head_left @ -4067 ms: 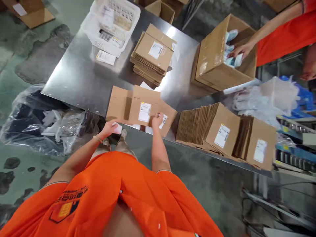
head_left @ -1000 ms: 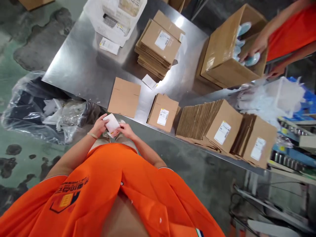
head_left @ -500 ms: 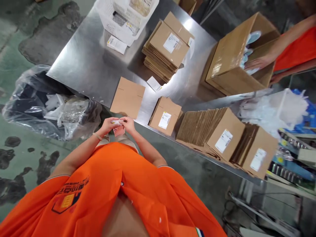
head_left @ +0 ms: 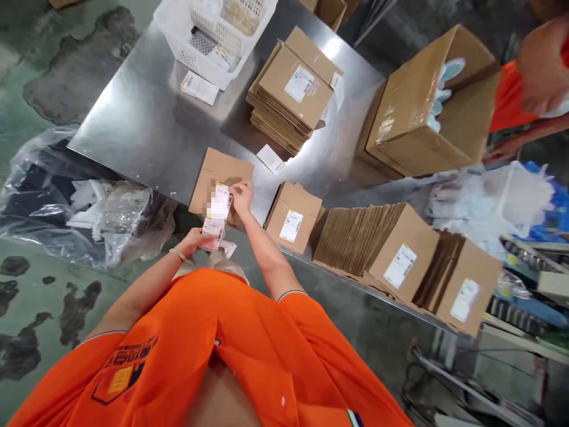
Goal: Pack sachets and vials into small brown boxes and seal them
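Note:
My left hand [head_left: 196,240] grips the lower part of a strip of white labels [head_left: 215,228] in front of the table's near edge. Raised over the flat brown cardboard [head_left: 203,184], my right hand [head_left: 242,197] pinches the strip's upper end. The strip is stretched between both hands, with a loose pinkish end hanging below. Right of my right hand, a small pile of cardboard [head_left: 306,204] bears a white label [head_left: 291,226]. A folded white paper [head_left: 269,159] lies behind it on the metal table [head_left: 169,124].
Labelled cardboard stacks [head_left: 288,77] and an upright row [head_left: 360,237] stand on the table, with a white basket [head_left: 182,35] at the back. A plastic-lined bin [head_left: 40,196] is at left. Another person's hands are beside a large open carton [head_left: 404,107] at right.
My right hand has moved up and away from my left, stretching out the label strip over the cardboard. The other person's hand has come out of the carton.

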The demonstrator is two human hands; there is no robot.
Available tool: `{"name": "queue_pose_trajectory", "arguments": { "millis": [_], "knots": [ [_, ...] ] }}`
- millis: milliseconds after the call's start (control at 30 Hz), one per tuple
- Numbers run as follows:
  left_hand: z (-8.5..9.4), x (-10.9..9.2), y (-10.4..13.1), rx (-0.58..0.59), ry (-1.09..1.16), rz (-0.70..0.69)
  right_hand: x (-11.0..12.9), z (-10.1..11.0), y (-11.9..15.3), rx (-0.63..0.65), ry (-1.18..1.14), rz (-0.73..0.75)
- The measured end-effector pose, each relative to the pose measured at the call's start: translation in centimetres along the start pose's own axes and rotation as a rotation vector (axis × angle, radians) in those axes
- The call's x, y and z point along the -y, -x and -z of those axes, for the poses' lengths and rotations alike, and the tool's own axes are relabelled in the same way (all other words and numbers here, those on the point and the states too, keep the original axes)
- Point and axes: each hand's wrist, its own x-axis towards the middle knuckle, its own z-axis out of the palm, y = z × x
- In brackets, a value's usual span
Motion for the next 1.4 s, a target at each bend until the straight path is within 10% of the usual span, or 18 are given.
{"name": "queue_pose_trajectory", "arguments": {
  "millis": [167,300,533,733,933,1033,1267,1400],
  "knots": [
    [1.2,1.0,-0.8,-0.018,-0.127,0.027,0.4,-1.5,-3.4,0.037,0.212,-0.033],
    [4.2,2.3,0.9,-0.086,-0.299,0.008,1.4,-2.5,-0.9,-0.011,0.431,0.004],
    [8.3,-0.3,3.6,-0.354,-0.589,-0.162,1.9,-3.6,2.8,0.291,0.590,0.199],
    [5.8,-7.0,1.6,-0.425,-0.868,-0.176,-1.7,1.2,3.6,-0.050,0.527,-0.223],
    [3.7,-8.7,0.8,-0.338,-0.738,-0.291,-1.8,-0.1,4.5,-0.197,0.210,-0.334],
    [3.3,-7.5,1.7,-0.233,-0.612,-0.397,-3.0,3.4,4.1,-0.318,0.088,-0.342],
    [1.8,-4.7,3.5,-0.041,-0.351,-0.421,-8.3,21.2,7.1,-0.548,0.210,-0.451],
    [1.7,-3.7,4.0,0.045,-0.322,-0.360,-6.8,21.1,10.0,-0.530,0.347,-0.338]
  ]
}}
